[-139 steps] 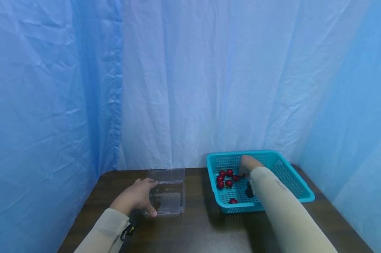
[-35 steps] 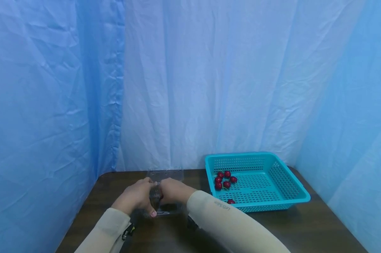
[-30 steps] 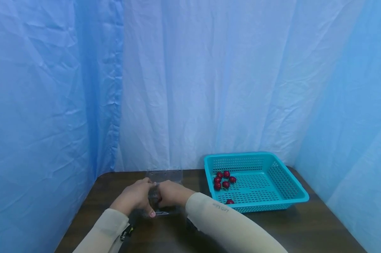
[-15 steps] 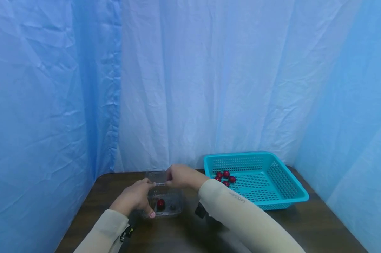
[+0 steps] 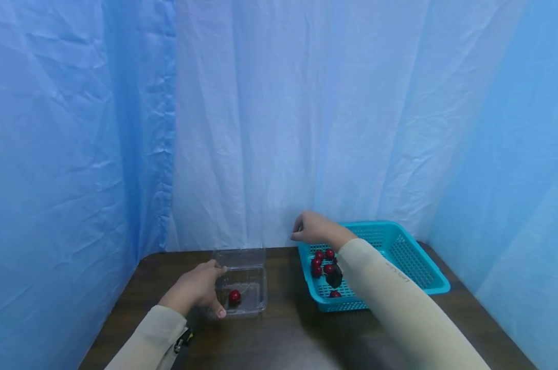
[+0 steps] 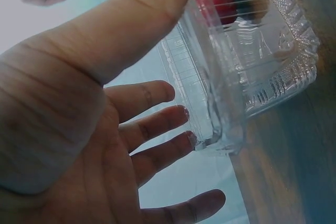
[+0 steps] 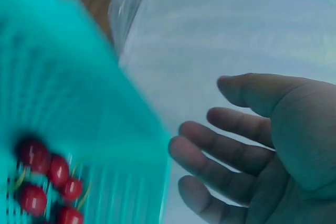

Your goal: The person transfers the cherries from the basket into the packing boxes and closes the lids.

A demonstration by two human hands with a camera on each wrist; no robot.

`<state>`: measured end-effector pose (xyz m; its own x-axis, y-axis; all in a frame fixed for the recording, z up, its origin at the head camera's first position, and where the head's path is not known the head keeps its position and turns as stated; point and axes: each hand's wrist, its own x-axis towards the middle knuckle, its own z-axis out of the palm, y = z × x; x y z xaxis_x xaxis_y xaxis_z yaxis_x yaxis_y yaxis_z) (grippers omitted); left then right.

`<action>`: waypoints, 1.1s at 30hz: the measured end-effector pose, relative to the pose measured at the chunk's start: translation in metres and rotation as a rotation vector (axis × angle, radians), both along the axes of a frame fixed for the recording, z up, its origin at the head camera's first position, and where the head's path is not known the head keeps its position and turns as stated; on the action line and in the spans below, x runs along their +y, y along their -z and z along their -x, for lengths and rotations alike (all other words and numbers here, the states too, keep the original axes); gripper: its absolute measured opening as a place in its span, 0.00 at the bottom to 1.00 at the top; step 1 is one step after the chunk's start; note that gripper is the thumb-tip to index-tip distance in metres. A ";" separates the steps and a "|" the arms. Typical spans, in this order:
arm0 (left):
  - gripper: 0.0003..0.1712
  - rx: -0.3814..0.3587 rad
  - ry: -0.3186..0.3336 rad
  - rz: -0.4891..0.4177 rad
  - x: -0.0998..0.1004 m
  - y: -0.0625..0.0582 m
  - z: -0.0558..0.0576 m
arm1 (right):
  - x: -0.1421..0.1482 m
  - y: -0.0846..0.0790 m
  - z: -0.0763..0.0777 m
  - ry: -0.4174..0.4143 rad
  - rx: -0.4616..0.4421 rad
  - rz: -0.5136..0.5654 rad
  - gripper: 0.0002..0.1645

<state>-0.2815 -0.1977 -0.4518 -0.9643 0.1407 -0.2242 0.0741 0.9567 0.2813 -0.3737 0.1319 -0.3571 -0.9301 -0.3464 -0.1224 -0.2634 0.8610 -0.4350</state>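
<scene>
The right hand (image 5: 313, 227) had swung away from the clear container (image 5: 252, 288) and hung at the far left corner of the turquoise basket (image 5: 413, 262); half a second earlier it was over the container's folded-back lid (image 5: 239, 258). Its grip was loose and held nothing — a gap showed between the thumb and the half-bent fingers; a single red cherry (image 5: 234, 297), out of sight a second before, lay in the near left part of the container; that meant, as I judged it, one cherry delivered and the right hand free. The left hand (image 5: 195, 289) had stayed at the container's left side, its grip spread, fingertips against or very near the plastic; how firmly it pressed I could not tell. The other cherries (image 5: 328, 269) lay in the basket, most of them bunched toward its left side.

Beneath stood a dark, wood-grained worktop (image 5: 269, 344); pale blue cloth (image 5: 269, 123) hung in folds behind and along both sides — hiding the room beyond.
</scene>
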 end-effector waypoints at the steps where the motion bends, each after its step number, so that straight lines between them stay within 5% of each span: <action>1: 0.74 0.002 0.001 -0.001 0.000 0.000 -0.001 | 0.009 0.000 0.002 0.011 -0.010 -0.006 0.14; 7: 0.73 0.027 0.013 -0.022 0.001 0.003 -0.002 | 0.060 0.006 0.009 0.060 -0.035 -0.047 0.11; 15: 0.73 0.021 0.014 -0.017 0.004 0.000 -0.002 | 0.093 0.025 0.015 0.090 -0.073 -0.095 0.31; 22: 0.73 0.032 0.028 -0.015 0.005 0.001 -0.002 | 0.106 0.041 0.022 0.204 -0.122 -0.136 0.08; 33: 0.73 0.023 0.035 -0.006 0.005 0.000 -0.002 | 0.108 0.064 0.030 0.258 -0.185 -0.161 0.06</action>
